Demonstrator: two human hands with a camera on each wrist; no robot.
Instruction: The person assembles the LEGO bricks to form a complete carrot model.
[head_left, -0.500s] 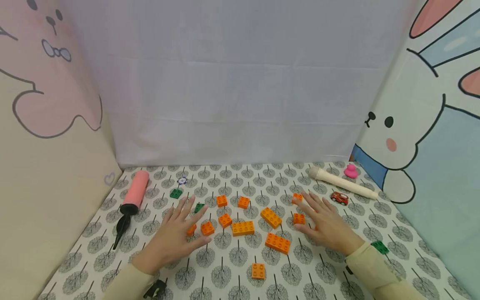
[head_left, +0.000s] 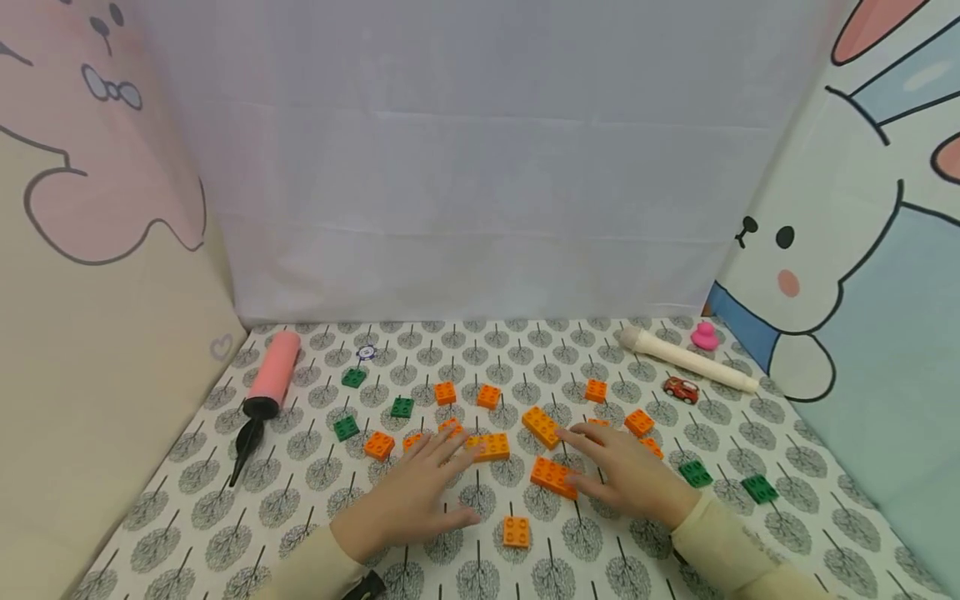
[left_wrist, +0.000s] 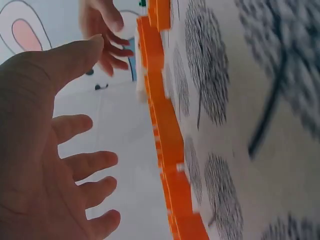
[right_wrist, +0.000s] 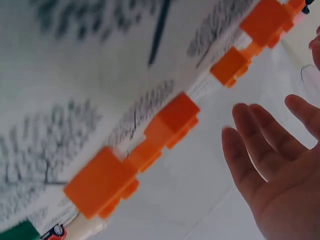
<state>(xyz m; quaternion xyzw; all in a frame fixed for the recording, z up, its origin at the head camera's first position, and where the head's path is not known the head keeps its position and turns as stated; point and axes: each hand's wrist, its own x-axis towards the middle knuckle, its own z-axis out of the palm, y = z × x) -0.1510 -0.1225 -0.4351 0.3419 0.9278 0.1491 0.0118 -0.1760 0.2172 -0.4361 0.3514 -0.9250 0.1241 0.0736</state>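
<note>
My left hand (head_left: 416, 493) hovers low over the left middle of the table, fingers spread and holding nothing. Its fingertips overlap an orange brick (head_left: 451, 426) and the end of a longer orange brick (head_left: 491, 447). Across from it, my right hand (head_left: 628, 473) is also spread and holds nothing, beside a long orange brick (head_left: 552, 477) and another long one (head_left: 542, 427) lying at an angle. In the left wrist view, a gap shows between the hand (left_wrist: 35, 150) and a row of orange bricks (left_wrist: 167, 132). Between the wrists, nearer me, lies a square orange brick (head_left: 516, 532).
More orange bricks (head_left: 445, 392) and several green bricks (head_left: 402, 407) are scattered around. At left lies a pink cylinder (head_left: 274, 367) with a black nozzle. A cream microphone-shaped stick (head_left: 686, 358), red toy car (head_left: 681, 389) and pink toy duck (head_left: 705, 336) are at back right.
Both hands have moved inward, toward each other, and slightly nearer me. Green and orange bricks at the left and right, covered before, now show. The bricks themselves look unmoved.
</note>
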